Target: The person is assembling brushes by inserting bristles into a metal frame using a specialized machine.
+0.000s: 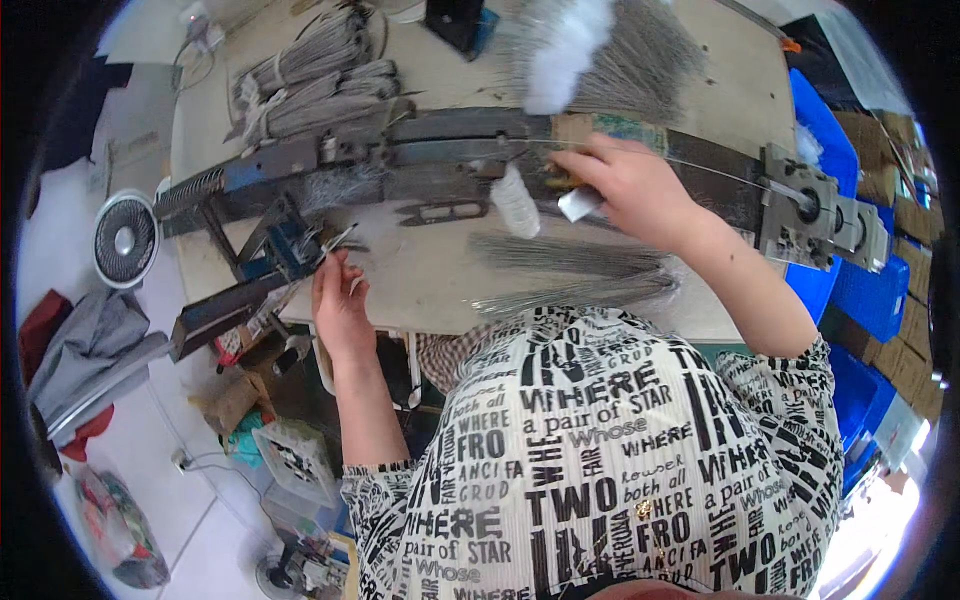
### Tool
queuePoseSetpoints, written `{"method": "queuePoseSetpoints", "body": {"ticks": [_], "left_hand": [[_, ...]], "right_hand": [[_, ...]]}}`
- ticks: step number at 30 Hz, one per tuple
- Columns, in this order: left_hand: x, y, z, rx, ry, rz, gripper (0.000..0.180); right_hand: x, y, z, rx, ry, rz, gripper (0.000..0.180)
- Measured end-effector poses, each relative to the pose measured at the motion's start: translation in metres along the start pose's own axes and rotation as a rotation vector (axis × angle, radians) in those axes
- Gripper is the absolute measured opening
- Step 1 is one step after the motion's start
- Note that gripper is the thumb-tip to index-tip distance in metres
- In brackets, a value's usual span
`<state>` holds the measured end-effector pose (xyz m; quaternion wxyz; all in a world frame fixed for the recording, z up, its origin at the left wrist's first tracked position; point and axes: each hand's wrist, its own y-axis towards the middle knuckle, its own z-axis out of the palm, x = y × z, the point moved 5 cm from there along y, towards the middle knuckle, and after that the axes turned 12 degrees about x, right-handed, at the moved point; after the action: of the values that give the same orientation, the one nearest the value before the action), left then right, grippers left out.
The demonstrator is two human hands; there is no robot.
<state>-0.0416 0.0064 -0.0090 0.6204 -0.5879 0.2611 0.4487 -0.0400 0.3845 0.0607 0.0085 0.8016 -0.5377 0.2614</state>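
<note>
Standing at a pale worktable [440, 280] w/ long dark metal jig [470, 150] across it; white tile floor, small fan [125, 240] at left; blue crates [835, 150] at right — contents unclear; right hand [625, 185] pinches white tuft [580, 203] at jig; left hand [340, 300] fingers closed on thin wires [335, 243]; wire bundles [580, 270] lie near table's front edge

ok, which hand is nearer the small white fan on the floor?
Left. The left hand is at the table's left edge by the blue clamp, close above the fan; the right hand is far across the bench.
</note>
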Motion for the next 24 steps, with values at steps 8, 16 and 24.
{"method": "queuePoseSetpoints", "body": {"ticks": [8, 16, 24], "left_hand": [[-0.016, -0.046, 0.192, 0.938, 0.357, -0.096, 0.021], [0.030, -0.048, 0.304, 0.991, 0.168, -0.171, 0.025], [0.000, -0.053, 0.252, 0.653, -0.185, -0.307, 0.028]], "right_hand": [[-0.014, -0.061, -0.083, -0.161, 0.827, 0.063, 0.030], [-0.013, -0.040, -0.090, -0.187, 0.671, -0.289, 0.030], [-0.009, 0.003, -0.070, -0.112, 0.318, -0.139, 0.026]]}}
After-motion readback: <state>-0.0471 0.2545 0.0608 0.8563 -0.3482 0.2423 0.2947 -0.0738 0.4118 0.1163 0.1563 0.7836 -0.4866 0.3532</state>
